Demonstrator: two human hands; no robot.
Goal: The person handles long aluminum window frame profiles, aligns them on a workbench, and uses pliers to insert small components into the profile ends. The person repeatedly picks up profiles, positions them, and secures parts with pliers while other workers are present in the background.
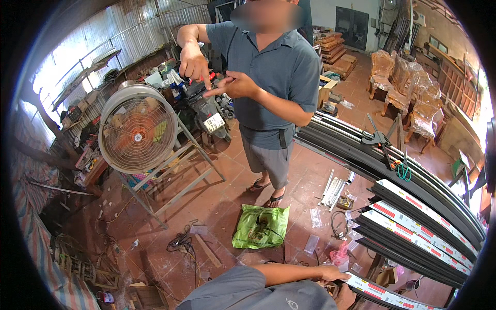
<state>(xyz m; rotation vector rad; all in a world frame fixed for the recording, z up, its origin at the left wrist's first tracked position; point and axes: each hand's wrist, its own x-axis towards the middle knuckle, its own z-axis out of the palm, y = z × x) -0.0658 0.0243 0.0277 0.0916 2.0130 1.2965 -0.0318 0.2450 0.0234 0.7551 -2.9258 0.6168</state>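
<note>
My left hand point(333, 273) reaches across to the right and is closed on the near end of a long black profile bar point(380, 291) with a white and red label strip. Just below it my right hand point(345, 298) is curled beside the same bar; its fingers are largely hidden, and I cannot make out what they hold. Several similar labelled black profiles point(413, 232) lie fanned out beyond. A pink plastic bag point(339, 257) lies near my left hand. Across from me stands a person in a grey shirt point(268, 77), one finger pointing down at the other, open palm.
A large round fan point(138, 137) on a metal stand is at the left. A green bag point(261, 226) lies on the tiled floor between us. Black clamps point(376, 138) and green-handled scissors point(403, 170) rest on the long rails. Cables point(183, 242) and wrapped wooden chairs point(403, 82) are around.
</note>
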